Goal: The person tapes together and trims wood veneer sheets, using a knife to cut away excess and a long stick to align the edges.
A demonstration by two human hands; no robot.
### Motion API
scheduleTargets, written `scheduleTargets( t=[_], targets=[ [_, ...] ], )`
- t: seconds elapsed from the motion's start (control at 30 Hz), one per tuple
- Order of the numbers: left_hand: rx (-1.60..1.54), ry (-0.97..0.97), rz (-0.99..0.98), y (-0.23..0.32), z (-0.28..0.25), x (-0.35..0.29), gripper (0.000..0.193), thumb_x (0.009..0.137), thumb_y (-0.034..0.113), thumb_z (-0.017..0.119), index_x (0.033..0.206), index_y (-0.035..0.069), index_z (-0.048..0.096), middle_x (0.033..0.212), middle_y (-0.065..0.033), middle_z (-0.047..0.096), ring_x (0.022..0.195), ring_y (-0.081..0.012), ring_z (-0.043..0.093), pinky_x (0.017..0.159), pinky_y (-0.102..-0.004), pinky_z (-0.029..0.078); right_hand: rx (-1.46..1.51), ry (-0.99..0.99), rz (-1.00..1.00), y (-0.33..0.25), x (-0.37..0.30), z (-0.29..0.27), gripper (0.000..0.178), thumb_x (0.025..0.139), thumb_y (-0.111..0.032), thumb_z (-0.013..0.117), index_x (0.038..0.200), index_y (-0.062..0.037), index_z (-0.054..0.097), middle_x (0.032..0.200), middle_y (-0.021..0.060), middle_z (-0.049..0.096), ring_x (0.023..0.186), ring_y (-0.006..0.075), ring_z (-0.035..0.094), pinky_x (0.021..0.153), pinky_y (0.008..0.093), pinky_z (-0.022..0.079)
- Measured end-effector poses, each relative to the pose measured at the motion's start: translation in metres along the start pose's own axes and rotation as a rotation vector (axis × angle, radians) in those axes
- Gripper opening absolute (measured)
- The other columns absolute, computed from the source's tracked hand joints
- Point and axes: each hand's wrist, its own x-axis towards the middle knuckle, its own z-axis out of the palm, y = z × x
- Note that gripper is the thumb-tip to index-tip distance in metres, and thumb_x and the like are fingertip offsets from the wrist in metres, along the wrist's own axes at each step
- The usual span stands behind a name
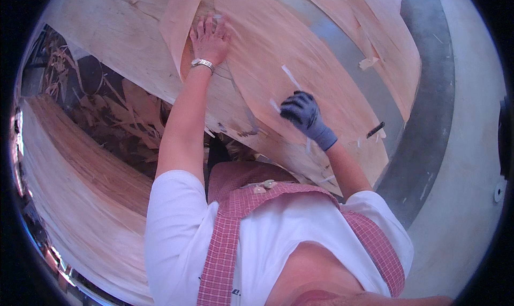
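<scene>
1. Veneer sheet (pixel 316 75), thin and pinkish-tan, lies spread out in front of the person; every place below is told from it.
2. On its upper-left part rests the bare left hand (pixel 210 40), fingers spread and palm down, gripping nothing that shows; a wristwatch (pixel 203 64) circles that wrist.
3. Over its lower middle is the gloved right hand (pixel 301 113), fingers curled inward. I cannot tell whether they close on anything; one short white strip (pixel 273 104) shows right beside the fingertips.
4. Done, as far as I can judge: the sheet is laid mostly flat, and another white strip (pixel 290 77) is on its face, just above the gloved hand. Whether these strips are stuck down or loose is hard to tell at this blur.
5. Left, by my reading: at the sheet's left, a curled veneer flap (pixel 179 35) stands up beside the bare hand, not flattened. Beyond the sheet's upper-right edge, a second veneer sheet (pixel 383 49) lies apart across a grey gap, with a small torn piece (pixel 368 63) on it.
6. Near the sheet's lower-right end lies a dark stick-like object (pixel 376 129), untouched by either hand. Well to the sheet's left, veneer scraps (pixel 142 110) lie heaped.
</scene>
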Motion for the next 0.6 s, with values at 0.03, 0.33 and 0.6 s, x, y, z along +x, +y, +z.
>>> scheduleTargets(
  t=[0.03,0.33,0.6],
  targets=[
    [0.005,-0.018,0.005,0.002,-0.004,0.001,0.062,0.095,0.045,0.045,0.152,0.035,0.024,0.159,-0.0102,0.021,0.147,-0.032,0.015,0.116,-0.058,0.01,-0.092,0.001,-0.063,0.005,-0.024,0.017,0.016,0.079,-0.02,0.067,0.095,-0.0185,0.065,0.105,0.004,0.065,0.104,0.025,0.06,0.1,0.0481,0.044],
    [-0.147,0.12,-0.197,0.057,-0.055,-0.139,0.04,0.085,0.049,0.063,0.078,0.009,0.067,0.094,-0.0113,0.055,0.098,-0.0314,0.05,0.088,-0.0494,0.036,-0.212,0.058,-0.235,-0.021,-0.055,0.006,0.024,0.078,-0.022,0.069,0.101,-0.0197,0.064,0.113,0.005,0.064,0.108,0.0254,0.06,0.104,0.0529,0.042],
    [-0.253,-0.2,-0.517,0.118,-0.058,-0.214,0.034,0.077,0.048,0.072,0.077,0.014,0.07,0.097,-0.0074,0.054,0.101,-0.0295,0.05,0.088,-0.0448,0.036,0.079,0.118,-0.204,-0.105,-0.046,-0.054,0.026,0.077,-0.027,0.075,0.1,-0.0193,0.065,0.117,0.0034,0.064,0.116,0.0266,0.058,0.106,0.0578,0.038]
  ],
)
